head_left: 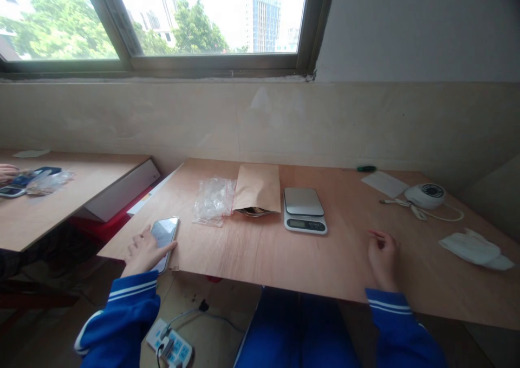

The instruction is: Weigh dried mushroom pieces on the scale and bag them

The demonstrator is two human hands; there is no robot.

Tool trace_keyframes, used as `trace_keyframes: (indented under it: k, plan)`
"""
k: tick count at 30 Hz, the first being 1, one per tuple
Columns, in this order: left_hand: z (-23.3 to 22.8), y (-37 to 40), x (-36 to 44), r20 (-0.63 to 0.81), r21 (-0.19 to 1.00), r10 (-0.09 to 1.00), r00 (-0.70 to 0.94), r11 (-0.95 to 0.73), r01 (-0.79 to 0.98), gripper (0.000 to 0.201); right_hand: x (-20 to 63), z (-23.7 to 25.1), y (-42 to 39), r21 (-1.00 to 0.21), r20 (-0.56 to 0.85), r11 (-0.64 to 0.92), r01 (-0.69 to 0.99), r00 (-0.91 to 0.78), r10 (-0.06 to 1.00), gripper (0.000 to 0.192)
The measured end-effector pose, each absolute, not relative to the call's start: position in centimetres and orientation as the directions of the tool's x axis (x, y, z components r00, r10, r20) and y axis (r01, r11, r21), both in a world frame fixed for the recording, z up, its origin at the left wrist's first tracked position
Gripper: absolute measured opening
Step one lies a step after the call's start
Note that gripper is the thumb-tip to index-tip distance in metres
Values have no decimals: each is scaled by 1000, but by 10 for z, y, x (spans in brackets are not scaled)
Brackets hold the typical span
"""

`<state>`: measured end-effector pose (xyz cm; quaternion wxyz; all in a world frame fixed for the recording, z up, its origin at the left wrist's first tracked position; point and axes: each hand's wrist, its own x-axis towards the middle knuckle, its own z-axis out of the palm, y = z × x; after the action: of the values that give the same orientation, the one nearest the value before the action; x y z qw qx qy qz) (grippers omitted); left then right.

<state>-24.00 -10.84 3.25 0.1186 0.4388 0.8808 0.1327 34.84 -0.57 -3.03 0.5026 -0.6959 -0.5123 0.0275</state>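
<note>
My left hand (143, 250) lies over a smartphone (166, 232) at the table's left front edge, its thumb and fingers spread apart across the phone. On the right, my right hand (382, 249) rests on the tabletop with its fingers curled in, and nothing shows in them. Between my hands, nearer the right one, stands a white kitchen scale (304, 211) with a bare metal platform. Left of the scale lies a brown kraft paper bag (259, 186), its mouth slightly open toward me. Clear plastic bags (214, 200) are heaped against the bag's left side.
A white dome camera (426, 195) with its cable, a white paper (384, 184), a green pen (366, 168) and a crumpled white cloth or mask (475, 249) lie at right. Below is a power strip (173, 346). Another person's hand (7, 173) is at the left table (93, 186).
</note>
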Motion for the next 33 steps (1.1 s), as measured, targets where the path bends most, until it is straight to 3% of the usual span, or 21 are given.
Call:
trace_keyframes:
  k: [5, 11, 13, 16, 19, 27, 33]
  plan:
    - [45, -105, -222, -90, 244, 768, -634, 634, 734, 93, 333, -15, -11, -660, 567, 146, 737, 361, 740, 22]
    - [55, -94, -205, -80, 285, 742, -665, 656, 698, 97, 260, 15, -33, -592, 653, 396, 702, 131, 746, 20]
    - [56, -92, -202, -82, 281, 728, -681, 673, 685, 98, 224, 28, -41, -637, 594, 471, 610, -1, 805, 21]
    - [53, -94, -198, -78, 261, 700, -710, 702, 663, 100, 173, 47, -46, -712, 350, 457, 533, -294, 889, 27]
    - [50, -99, -195, -49, 225, 687, -725, 714, 663, 104, 132, 60, -42, -669, 176, 475, 571, -499, 848, 33]
    - [54, -106, -195, -45, 198, 658, -751, 743, 639, 98, 75, 65, -18, -369, 48, 381, 848, -392, 919, 45]
    - [48, -117, -200, -32, 197, 661, -750, 740, 643, 98, 72, 59, -14, -365, 159, 383, 849, -349, 924, 28]
